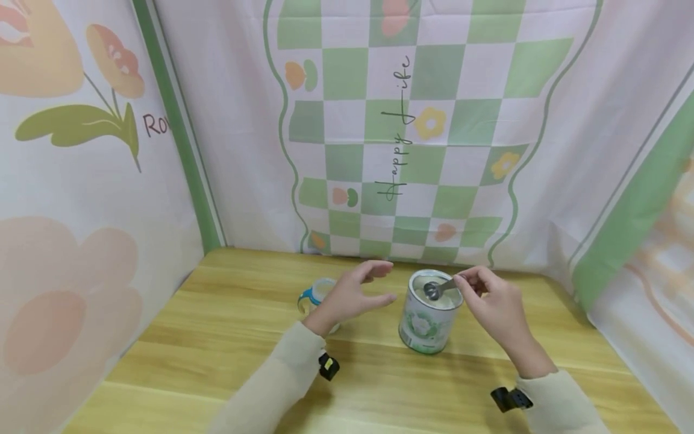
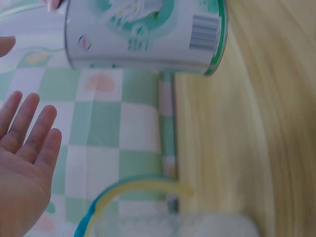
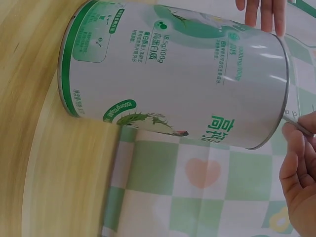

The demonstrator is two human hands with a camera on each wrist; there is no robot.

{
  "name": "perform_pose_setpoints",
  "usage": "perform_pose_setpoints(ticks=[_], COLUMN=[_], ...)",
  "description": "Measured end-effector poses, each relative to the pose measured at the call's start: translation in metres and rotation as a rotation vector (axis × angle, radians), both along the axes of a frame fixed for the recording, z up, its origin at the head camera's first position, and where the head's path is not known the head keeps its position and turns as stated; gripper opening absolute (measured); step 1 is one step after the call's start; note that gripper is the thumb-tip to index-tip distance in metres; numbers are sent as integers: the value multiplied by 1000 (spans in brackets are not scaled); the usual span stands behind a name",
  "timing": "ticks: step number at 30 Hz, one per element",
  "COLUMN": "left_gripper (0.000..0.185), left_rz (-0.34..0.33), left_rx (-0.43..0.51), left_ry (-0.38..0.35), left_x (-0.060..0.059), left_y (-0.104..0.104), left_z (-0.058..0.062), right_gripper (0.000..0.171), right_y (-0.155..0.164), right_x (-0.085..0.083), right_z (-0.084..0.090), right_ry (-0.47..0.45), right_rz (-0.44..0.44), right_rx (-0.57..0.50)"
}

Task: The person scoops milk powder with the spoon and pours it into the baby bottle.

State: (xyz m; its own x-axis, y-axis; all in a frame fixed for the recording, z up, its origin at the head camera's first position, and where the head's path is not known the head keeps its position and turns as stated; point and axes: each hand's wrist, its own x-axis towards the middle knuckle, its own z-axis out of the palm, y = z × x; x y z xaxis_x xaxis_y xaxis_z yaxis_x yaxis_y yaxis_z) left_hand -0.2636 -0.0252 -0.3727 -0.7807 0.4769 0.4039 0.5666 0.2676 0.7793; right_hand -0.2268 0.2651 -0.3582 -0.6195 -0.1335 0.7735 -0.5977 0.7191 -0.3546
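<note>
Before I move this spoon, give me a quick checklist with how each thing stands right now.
1. Spoon gripped: ok, the right hand pinches its handle.
2. Can upright and uncovered: ok, standing on the table.
3. Can steadied by the left hand: not ok, that hand is apart from it.
4. Spoon bowl clear of the can's contents: cannot tell, the depth is unclear.
5. Blue-handled cup in full view: not ok, the left arm and hand partly hide it.
</note>
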Motion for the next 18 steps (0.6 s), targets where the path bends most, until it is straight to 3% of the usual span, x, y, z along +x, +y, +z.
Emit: perform_pose_setpoints(ticks=[3,12,18], left_gripper=[62,94,101], left_rz=[-11,-6,8], left_rx=[5,-5,-9], left_ry=[-16,-177,-245], left_x=[1,3,1], left_y=[11,39,56], left_z=[-4,-22,-33], right_gripper=[6,9,12], right_y=[-1,-3,-5], right_x=[-1,-5,-8], right_z=[-2,-4,-6], right_ry=[-23,-16,-5], right_rz=[-8,-26,-29], right_rx=[17,107,184])
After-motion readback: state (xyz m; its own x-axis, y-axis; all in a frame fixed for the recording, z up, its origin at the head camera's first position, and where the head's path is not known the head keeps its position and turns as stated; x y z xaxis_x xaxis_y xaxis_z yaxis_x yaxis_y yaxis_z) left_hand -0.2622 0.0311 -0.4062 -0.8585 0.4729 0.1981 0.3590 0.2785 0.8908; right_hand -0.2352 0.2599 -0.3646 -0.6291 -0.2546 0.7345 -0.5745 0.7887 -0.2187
